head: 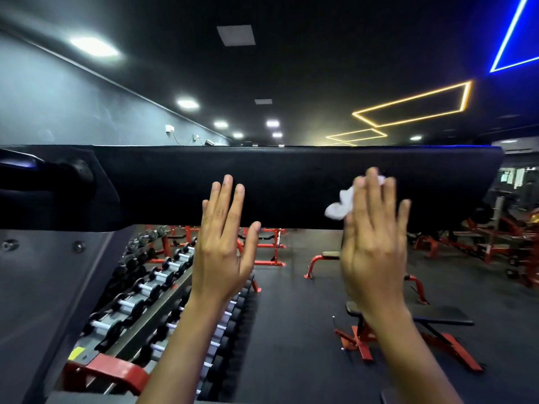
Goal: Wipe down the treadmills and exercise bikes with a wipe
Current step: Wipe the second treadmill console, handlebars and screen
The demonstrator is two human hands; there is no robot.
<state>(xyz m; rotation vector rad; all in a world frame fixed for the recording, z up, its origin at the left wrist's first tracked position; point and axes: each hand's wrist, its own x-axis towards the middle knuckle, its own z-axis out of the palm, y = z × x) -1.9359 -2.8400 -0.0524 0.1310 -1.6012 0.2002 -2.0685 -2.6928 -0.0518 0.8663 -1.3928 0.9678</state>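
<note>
A dim gym, lit by glaring white ceiling panels (93, 46) at upper left, yellow neon outlines (408, 98) and a blue neon outline (509, 36), shows wide-angle bending at the edges and soft detail.

A dark speckled rubber floor (291, 330) spreads below both hands. On it, beneath the left hand (224, 243), stands a long red-and-grey steel rack (116, 371) carrying rows of black dumbbells (128, 304). Beneath and beside the right hand (374, 252) stand red-framed benches (437, 314) with black pads.

Both forearms raised. Left hand (224, 243) flat, fingers straight, thumb out. Right hand (374, 246) flat, fingers straight, slightly spread.
</note>
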